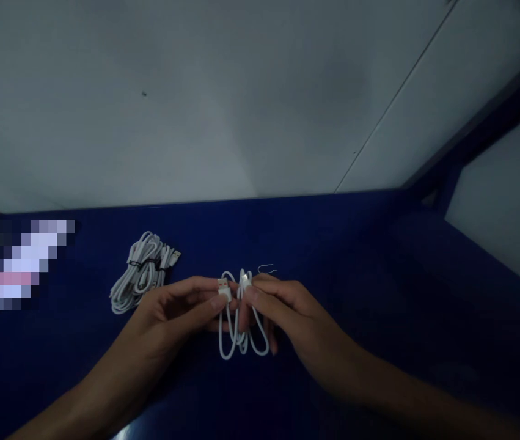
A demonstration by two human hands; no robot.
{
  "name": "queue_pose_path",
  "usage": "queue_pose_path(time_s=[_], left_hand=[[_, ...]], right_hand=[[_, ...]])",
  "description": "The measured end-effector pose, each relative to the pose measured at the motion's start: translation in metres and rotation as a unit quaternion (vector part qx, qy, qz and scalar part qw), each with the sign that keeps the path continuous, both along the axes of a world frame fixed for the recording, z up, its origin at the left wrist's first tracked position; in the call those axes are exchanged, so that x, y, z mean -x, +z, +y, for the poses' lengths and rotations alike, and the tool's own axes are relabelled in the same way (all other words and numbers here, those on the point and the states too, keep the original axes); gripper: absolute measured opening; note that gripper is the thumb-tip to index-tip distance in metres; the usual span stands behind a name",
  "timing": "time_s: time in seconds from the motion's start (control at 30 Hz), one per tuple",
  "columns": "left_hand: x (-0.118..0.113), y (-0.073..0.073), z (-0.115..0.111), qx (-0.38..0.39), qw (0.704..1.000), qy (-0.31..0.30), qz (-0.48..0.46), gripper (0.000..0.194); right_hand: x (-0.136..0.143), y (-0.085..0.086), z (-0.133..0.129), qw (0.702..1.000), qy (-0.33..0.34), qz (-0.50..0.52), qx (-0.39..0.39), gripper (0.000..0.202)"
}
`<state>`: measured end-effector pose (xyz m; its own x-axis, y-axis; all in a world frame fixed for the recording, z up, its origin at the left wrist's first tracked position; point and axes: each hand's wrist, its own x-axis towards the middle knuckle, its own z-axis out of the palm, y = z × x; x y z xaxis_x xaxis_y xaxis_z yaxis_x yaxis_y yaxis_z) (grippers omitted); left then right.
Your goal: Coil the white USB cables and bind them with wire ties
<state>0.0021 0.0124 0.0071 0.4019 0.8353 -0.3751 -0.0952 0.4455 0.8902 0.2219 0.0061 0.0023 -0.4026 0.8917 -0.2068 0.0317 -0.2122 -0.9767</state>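
Observation:
A white USB cable [227, 348], gathered in loops, is held between both hands over the blue surface. My left hand [172, 311] pinches the cable by its USB-A plug, thumb on the white housing and metal end pointing away. My right hand [287, 305] grips the other connector and the coil beside it, its thumb just below the metal tip. The loops hang down toward me between the hands. Just beyond my right fingers, a thin pale wire [267, 269] shows. Left of the hands lies a pile of bundled white cables [138, 269] with dark ties.
The blue tabletop [223, 226] meets a grey-white panel [195, 122] along its far edge. At the far left is a pixelated bright object [35, 256]. A blue frame with a pale panel [507, 201] stands at the right.

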Motion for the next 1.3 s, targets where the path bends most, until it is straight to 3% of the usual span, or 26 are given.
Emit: queue_pose_path(time_s=[0.6,1.3], left_hand=[[0.0004,-0.0022,0.0010,0.001,1.000,-0.002,0.020,0.029],[0.0012,-0.0062,0.0017,0.022,0.999,0.014,0.027,0.022]], right_hand=[[0.0001,-0.0018,0.0006,1.000,0.001,-0.014,-0.007,0.050],[0.0000,-0.0007,0.0022,1.000,0.003,0.001,-0.011,0.049]])
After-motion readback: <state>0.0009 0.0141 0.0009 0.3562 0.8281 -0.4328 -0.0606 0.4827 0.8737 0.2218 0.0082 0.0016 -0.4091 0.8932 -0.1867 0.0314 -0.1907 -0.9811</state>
